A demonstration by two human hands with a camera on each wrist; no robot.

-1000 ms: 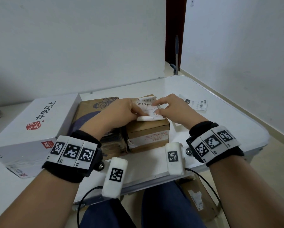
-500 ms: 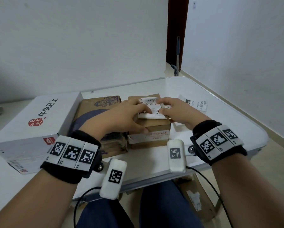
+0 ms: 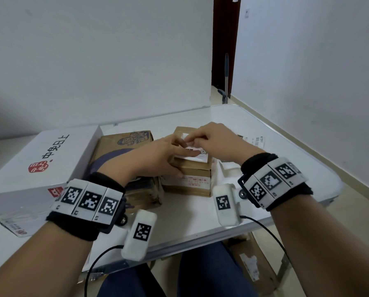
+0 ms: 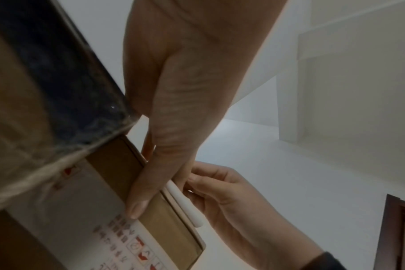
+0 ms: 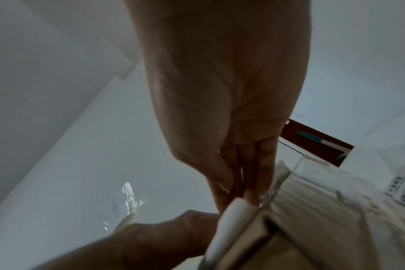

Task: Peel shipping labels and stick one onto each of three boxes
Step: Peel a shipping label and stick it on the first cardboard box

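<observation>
A small brown box [image 3: 187, 183] stands mid-table with a white shipping label [image 3: 201, 157] lying on its top. My left hand [image 3: 164, 155] lays straight fingers flat on the label, and its thumb rests against the box's front face [image 4: 118, 173]. My right hand [image 3: 213, 138] curls over the label's far part, its fingertips [image 5: 240, 191] and thumb brought together on it. The label's edge [image 4: 185, 202] curls up a little off the box top. A brown box with a cartoon print [image 3: 119, 151] and a large white box [image 3: 40, 159] stand to the left.
Another printed label [image 3: 257, 141] lies on the white table [image 3: 275, 146] at the right. White backing sheets [image 3: 226, 174] lie beside the small box. A cardboard box [image 3: 254, 264] sits on the floor under the table's front edge. A wall stands close behind.
The label has come down from being held up by both hands to lying on the small box's top. My left fingers have slid flat onto it.
</observation>
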